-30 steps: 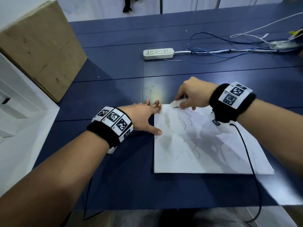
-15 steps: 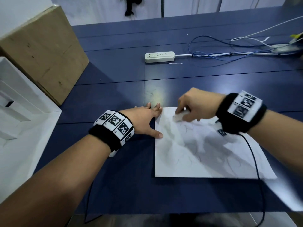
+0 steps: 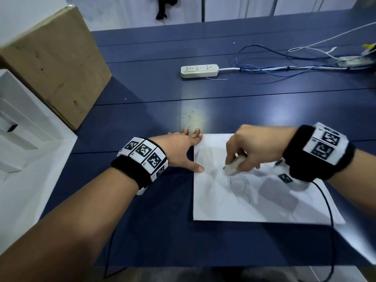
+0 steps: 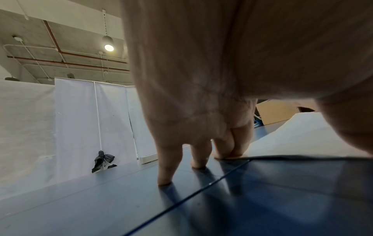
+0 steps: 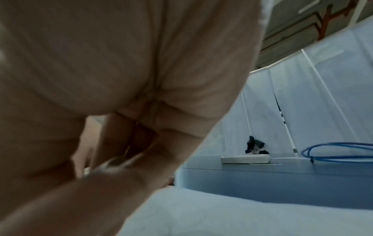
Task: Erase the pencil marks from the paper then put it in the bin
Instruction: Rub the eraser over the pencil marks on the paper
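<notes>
head view: a white sheet of paper point(image 3: 254, 196) lies flat on the dark blue tabletop point(image 3: 154, 231), toward 4 o'clock of the frame centre, with faint curved pencil marks point(image 3: 240, 186) near its middle. the right hand point(image 3: 252, 149), entering from 3 o'clock, has its fingers curled round a pale eraser point(image 3: 233, 166) whose lower end touches the paper in the sheet's upper half. the left hand point(image 3: 179, 148), at 9 o'clock of the paper, lies flat with fingers straight; its thumb tip and two fingertips rest on the sheet's left edge and far left corner, the other fingers on the tabletop. both wrists carry black bands with printed square markers.

at 12 o'clock a white power strip point(image 3: 199, 71) lies on the tabletop, with blue and white cables point(image 3: 284, 67) trailing toward 2 o'clock. a brown cardboard box point(image 3: 55, 64) stands at 10 o'clock, beside a white bin-like container point(image 3: 24, 151) at 9 o'clock.

left wrist view: straight fingers point(image 4: 169, 162) press down on the tabletop, and the paper's edge shows to their right. right wrist view: blurred; the fingers are bunched together.
</notes>
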